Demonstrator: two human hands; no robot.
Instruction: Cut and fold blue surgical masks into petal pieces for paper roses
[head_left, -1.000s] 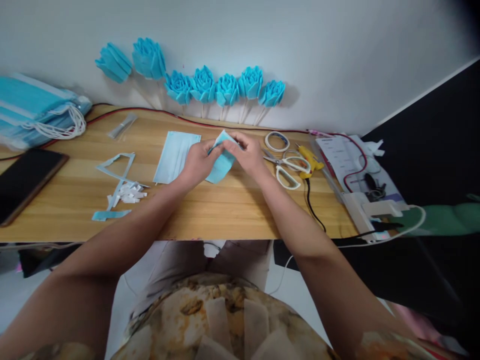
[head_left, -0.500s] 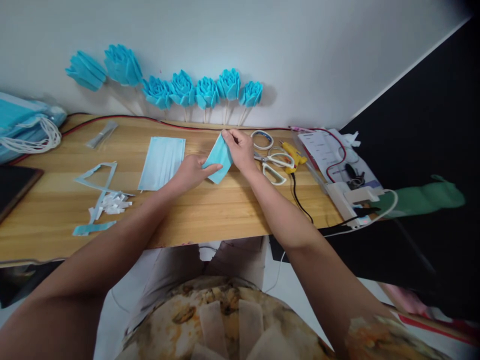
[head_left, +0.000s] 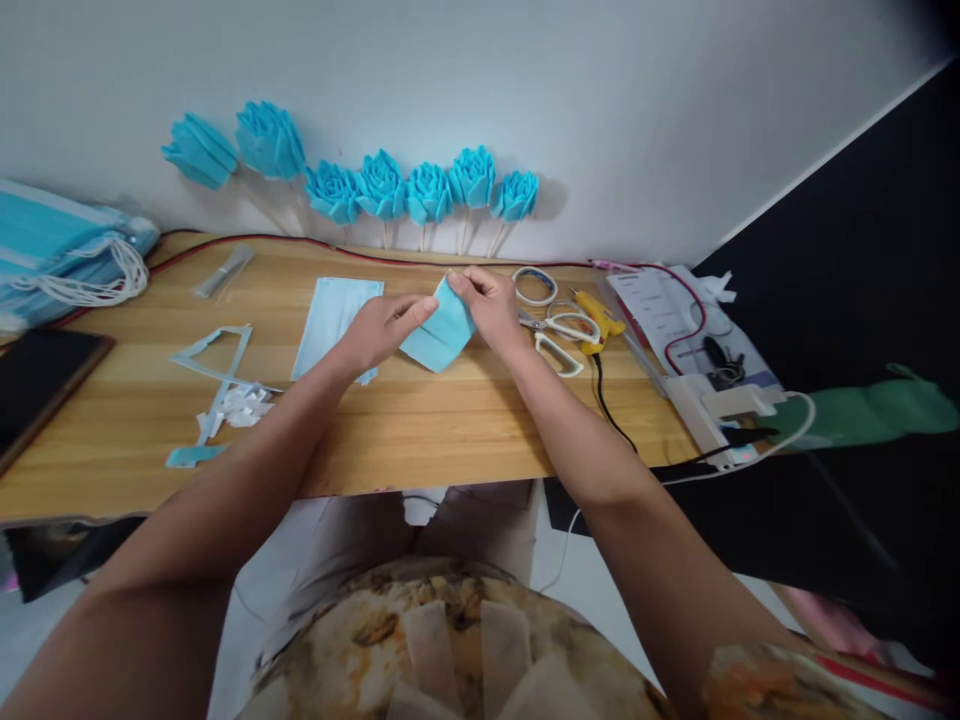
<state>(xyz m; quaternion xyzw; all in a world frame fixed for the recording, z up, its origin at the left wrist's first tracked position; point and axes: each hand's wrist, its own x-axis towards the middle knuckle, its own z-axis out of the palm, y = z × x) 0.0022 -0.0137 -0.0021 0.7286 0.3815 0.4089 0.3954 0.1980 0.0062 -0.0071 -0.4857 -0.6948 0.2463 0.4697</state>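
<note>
Between my hands hangs a piece of light blue mask fabric [head_left: 444,335], slightly tilted above the wooden table. My right hand [head_left: 487,305] pinches its top corner between thumb and fingers. On its left edge, my left hand [head_left: 388,325] closes with the thumb over the fabric. Under and beside my left hand lies a flat pale blue face mask [head_left: 334,312], partly covered by that hand. To the right of my right hand are white-handled scissors [head_left: 562,330] and a roll of tape [head_left: 535,287].
Blue fabric flowers on sticks [head_left: 382,185] lean along the wall. A yellow glue gun [head_left: 602,318] and a power strip [head_left: 712,415] are at right. White scraps [head_left: 246,404], a dark tablet-like object [head_left: 49,375] and a stack of masks [head_left: 60,245] occupy the left.
My left hand has shifted up along the fabric's left edge, and the piece now shows a broader face. The whole view has slid slightly, moving the scene rightward.
</note>
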